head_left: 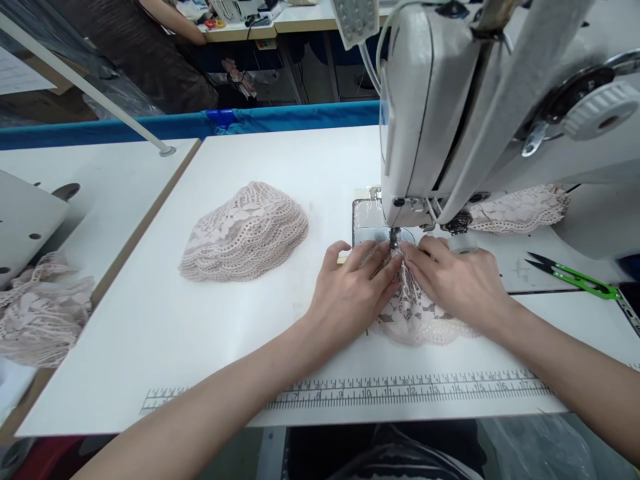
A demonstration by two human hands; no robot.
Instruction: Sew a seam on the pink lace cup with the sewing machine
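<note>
A pale pink lace piece (413,313) lies gathered under the needle of the sewing machine (425,120), its scalloped edge towards me. My left hand (353,287) grips the lace from the left, fingertips close to the presser foot (394,237). From the other side my right hand (455,273) pinches the same lace, its fingers just right of the foot. The lace bunches into folds between both hands. My fingers partly cover the lace and the metal needle plate (367,217).
Stacked lace pieces (245,233) lie left of the machine, and more lace (520,210) sits behind the needle area. Green thread snips (575,275) rest at right. A printed ruler (367,393) runs along the front edge. Another person's arm (175,20) shows beyond the table.
</note>
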